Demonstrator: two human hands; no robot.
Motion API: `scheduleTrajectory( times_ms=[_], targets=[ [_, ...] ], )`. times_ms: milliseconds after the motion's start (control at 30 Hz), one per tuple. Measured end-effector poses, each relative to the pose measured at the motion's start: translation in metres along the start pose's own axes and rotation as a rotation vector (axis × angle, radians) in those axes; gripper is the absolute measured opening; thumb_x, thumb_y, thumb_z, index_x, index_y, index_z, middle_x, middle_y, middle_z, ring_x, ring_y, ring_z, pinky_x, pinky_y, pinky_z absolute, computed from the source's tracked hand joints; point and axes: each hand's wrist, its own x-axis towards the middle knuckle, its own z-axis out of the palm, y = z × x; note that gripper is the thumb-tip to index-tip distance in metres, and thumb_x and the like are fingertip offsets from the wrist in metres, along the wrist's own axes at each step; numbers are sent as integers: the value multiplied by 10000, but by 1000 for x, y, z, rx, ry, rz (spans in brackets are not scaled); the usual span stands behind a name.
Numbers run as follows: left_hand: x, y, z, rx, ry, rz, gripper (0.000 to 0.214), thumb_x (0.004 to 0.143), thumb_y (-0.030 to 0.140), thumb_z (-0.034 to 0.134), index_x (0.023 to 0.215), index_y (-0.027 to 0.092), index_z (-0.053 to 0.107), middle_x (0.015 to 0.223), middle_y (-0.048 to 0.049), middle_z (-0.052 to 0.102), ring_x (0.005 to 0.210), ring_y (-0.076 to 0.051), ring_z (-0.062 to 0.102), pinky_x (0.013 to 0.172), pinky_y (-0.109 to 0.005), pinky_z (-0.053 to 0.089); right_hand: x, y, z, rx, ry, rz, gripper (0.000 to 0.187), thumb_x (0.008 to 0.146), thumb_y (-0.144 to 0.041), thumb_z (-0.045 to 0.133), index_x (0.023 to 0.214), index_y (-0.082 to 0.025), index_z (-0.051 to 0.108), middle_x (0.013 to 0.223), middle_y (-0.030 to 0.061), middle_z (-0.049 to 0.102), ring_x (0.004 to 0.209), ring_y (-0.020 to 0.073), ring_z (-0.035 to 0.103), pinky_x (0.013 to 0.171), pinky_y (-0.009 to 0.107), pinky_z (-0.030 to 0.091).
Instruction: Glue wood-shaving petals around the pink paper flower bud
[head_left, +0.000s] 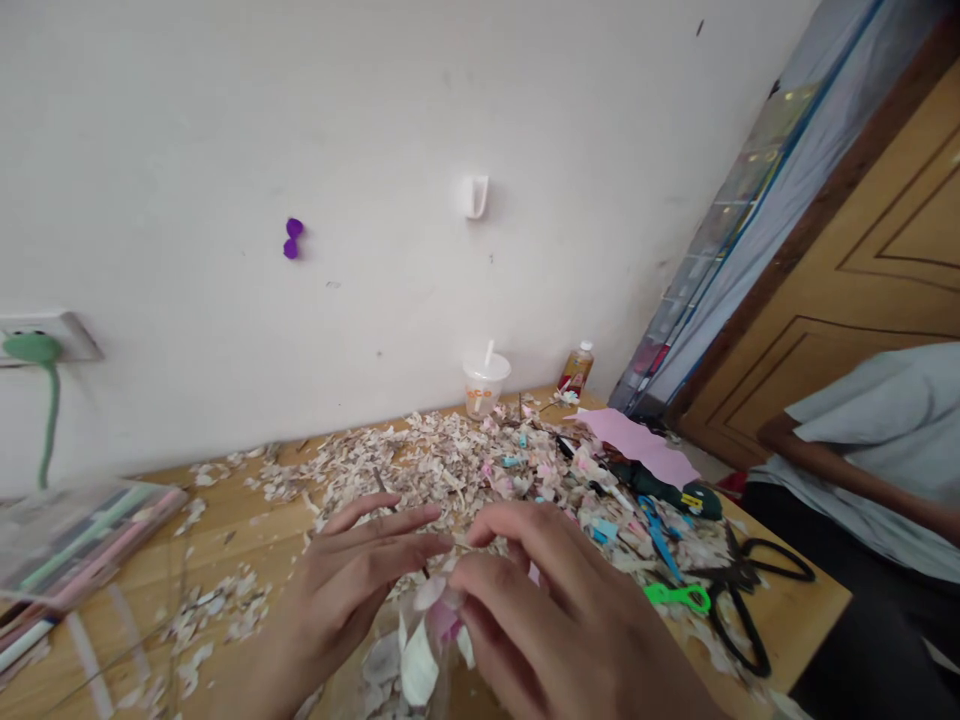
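Note:
In the head view my left hand [356, 580] has its fingers bent together around a thin brown stick [381, 484], which runs behind them and shows again below. My right hand [555, 610] pinches a pink and white paper flower [447, 622] between thumb and fingers. The fingertips of both hands nearly meet at it. Below them, loose white petals [418, 668] lie in what looks like a clear container, partly hidden by my hands. Paper scraps [420, 450] cover the wooden table [247, 600] around both hands.
Black-handled scissors [739, 595], green-handled scissors [679, 598] and a blue tool [660, 540] lie at right. Behind stand a plastic cup [485, 388] and a bottle [576, 370]. Pink paper [637, 445] is at back right, a pen case [82, 545] at left. A person [885, 460] sits at right.

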Motion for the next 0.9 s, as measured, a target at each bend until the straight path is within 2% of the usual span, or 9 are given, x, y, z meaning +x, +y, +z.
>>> scheduleTrajectory(
  times_ms=[133, 300, 467, 567, 733, 900],
  targets=[
    [-2, -1, -1, 8, 3, -23, 298, 1019, 33, 424, 1227, 209, 545, 1162, -44, 791, 1280, -161, 642, 1143, -395, 405, -3, -1, 0, 16, -22, 17, 198, 894, -37, 538, 932, -179, 671, 990, 85, 669, 852, 179, 679, 689, 253, 547],
    [0, -1, -2, 22, 26, -25, 296, 997, 17, 465, 1218, 193, 555, 1149, -48, 795, 1261, -162, 657, 1126, -376, 422, -13, 3, 5, 15, 106, 21, 183, 963, -124, 502, 891, -207, 648, 931, 65, 653, 746, 167, 638, 639, 260, 522],
    [2, 0, -2, 85, 55, -10, 281, 997, 44, 493, 1215, 195, 585, 1115, -43, 805, 1207, -155, 691, 1111, -353, 435, -16, 4, -2, -36, -11, 42, 207, 937, -60, 539, 976, -216, 670, 995, 66, 669, 785, 158, 646, 649, 231, 519],
    [0, -1, -1, 84, 33, -10, 306, 995, 32, 486, 1245, 187, 573, 1143, -49, 796, 1243, -160, 668, 1119, -369, 424, -12, 2, -4, -56, 13, -15, 241, 938, -50, 516, 995, -215, 682, 989, 68, 676, 762, 157, 622, 609, 218, 500],
    [-3, -2, 1, 95, 11, -7, 338, 978, -4, 487, 1245, 190, 564, 1165, -43, 790, 1263, -159, 654, 1136, -377, 403, -7, 0, 1, -80, 77, -54, 255, 928, -36, 482, 920, -195, 682, 947, 64, 684, 754, 165, 620, 666, 252, 523],
    [-3, -1, 0, 111, -10, -10, 346, 990, 14, 470, 1260, 210, 563, 1183, -39, 786, 1256, -162, 659, 1118, -376, 419, -7, 0, 1, -61, 11, -40, 211, 963, -81, 493, 936, -186, 675, 997, 86, 684, 822, 193, 650, 675, 275, 544]
  ],
)
